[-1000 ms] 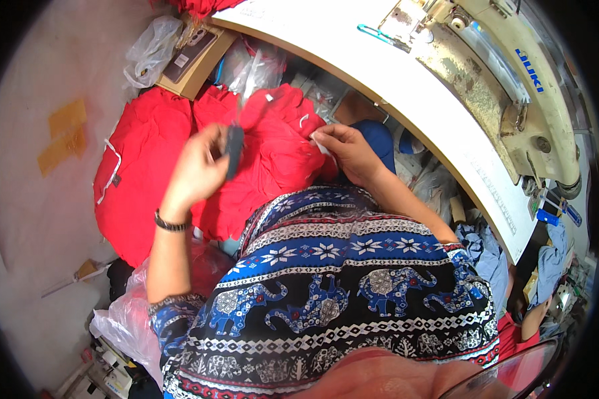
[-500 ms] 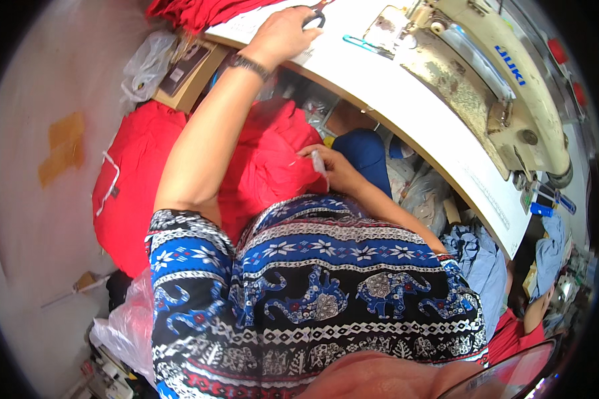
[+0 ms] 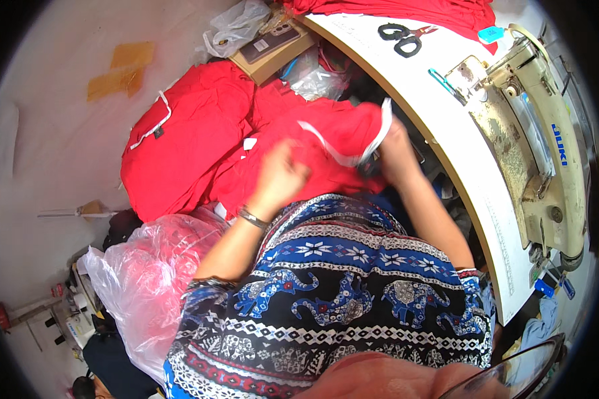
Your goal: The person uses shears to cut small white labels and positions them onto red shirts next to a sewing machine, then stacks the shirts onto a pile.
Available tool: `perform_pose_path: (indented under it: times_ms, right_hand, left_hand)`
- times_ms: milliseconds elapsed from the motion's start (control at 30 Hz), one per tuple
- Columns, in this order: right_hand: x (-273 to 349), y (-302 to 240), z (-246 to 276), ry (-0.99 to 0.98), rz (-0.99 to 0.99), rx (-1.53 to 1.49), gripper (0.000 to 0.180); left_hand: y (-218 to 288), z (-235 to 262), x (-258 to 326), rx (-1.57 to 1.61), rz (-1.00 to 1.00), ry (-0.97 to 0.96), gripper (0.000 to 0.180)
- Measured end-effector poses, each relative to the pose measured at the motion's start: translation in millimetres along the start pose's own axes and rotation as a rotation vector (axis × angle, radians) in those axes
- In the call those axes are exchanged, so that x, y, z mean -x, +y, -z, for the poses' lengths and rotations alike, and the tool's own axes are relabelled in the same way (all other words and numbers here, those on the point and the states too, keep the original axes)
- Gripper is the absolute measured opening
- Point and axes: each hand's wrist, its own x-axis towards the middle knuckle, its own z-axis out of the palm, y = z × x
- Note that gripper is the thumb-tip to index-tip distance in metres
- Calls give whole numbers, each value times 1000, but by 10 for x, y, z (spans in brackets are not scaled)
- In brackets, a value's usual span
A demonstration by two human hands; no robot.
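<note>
A red garment [image 3: 333,126] with white trim along its edge is spread over my lap. My right hand [image 3: 398,156] grips its trimmed edge on the right, and the white strip curves away to the left. My left hand [image 3: 283,174] is over the red cloth nearer the middle, its fingers curled in and blurred by motion; what they hold, if anything, is hidden. On the white table lie black-handled scissors [image 3: 400,40], apart from both hands.
A sewing machine [image 3: 546,159] stands on the white table [image 3: 439,86] at the right. More red cloth [image 3: 193,139] is heaped at the left, above a clear plastic bag [image 3: 146,279]. A cardboard box [image 3: 279,53] sits at the far left of the table. A turquoise tool [image 3: 442,81] lies by the machine.
My left hand has let go of the scissors on the table and come down to the red cloth. My right hand has raised the garment's white-trimmed edge. The view has shifted.
</note>
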Motion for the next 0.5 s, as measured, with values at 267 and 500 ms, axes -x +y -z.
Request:
perform_pose_path:
  times_ms: [267,500]
  right_hand:
    - [-967,-1433,-188,54,456,282,17]
    - [-1011,-2387,-323,175,842,252,14]
  left_hand:
    - [1057,1668,-1028,88,-732,392,28]
    - [1463,1941,-946,-1016,-578,279,29]
